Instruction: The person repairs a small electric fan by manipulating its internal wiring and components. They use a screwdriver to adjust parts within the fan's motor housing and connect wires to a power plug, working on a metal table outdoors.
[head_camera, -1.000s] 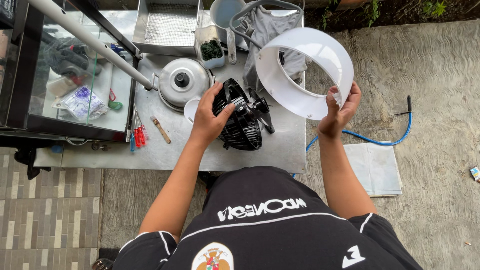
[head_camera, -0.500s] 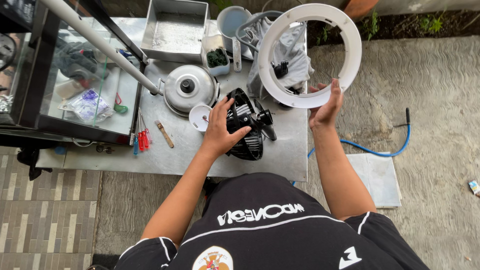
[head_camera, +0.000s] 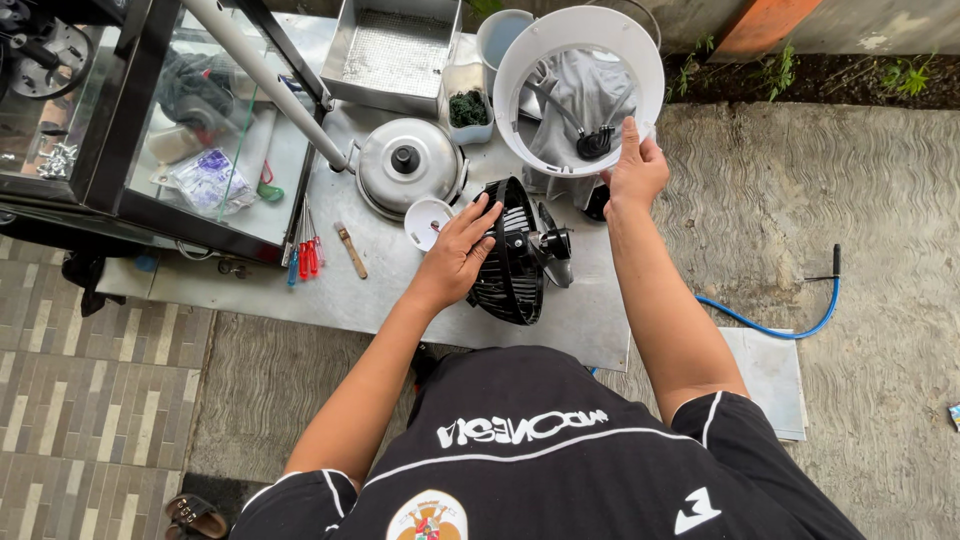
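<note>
Red-handled screwdrivers (head_camera: 308, 255) at the left of the grey metal table (head_camera: 590, 325), domed steel pot lid (head_camera: 408, 163) behind, left hand (head_camera: 462, 250) spread flat on black ribbed fan motor housing (head_camera: 515, 255) mid-table, right hand (head_camera: 636, 170) pinching rim of upright white plastic ring shroud (head_camera: 580, 85), blue hose (head_camera: 780, 325) on concrete at right

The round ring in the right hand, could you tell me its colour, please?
White, clearest in the head view: ring, right hand.

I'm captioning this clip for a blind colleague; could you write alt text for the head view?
Seen from above, a person's left hand rests on a black ribbed fan motor housing on a grey metal table, while the right hand holds up a white round plastic ring. A lidded steel pot and red-handled screwdrivers lie nearby.
</note>
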